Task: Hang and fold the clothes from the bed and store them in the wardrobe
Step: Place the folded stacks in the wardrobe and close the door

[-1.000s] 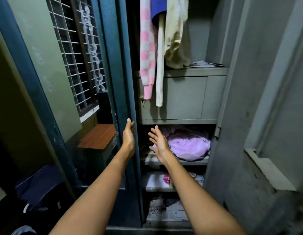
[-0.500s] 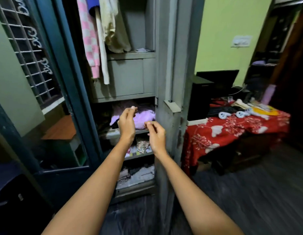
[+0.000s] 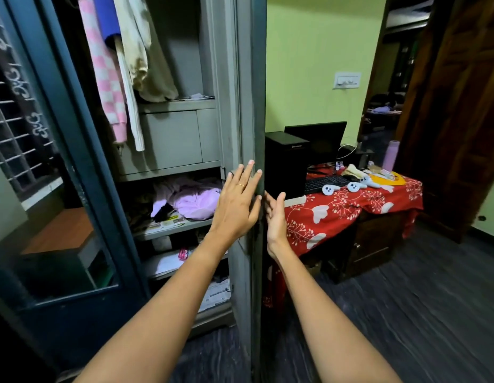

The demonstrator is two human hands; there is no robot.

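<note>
1. The grey metal wardrobe stands at the left of the scene, its right-hand grey door swung edge-on toward the camera.
2. The left hand, with a thin ring on one finger, lies flat with fingers spread against the inner face of that door, gripping nothing.
3. The right hand is at the door's outer edge, palm turned toward it and fingers loosely curled; whether it touches the edge cannot be told.
4. A pink-and-white checked garment, a blue garment and a cream garment hang in the upper compartment.
5. A crumpled lilac cloth lies on the middle shelf, left of the hands.
6. At the far right, a table under a red patterned cloth carries a black monitor and a black keyboard.
</note>
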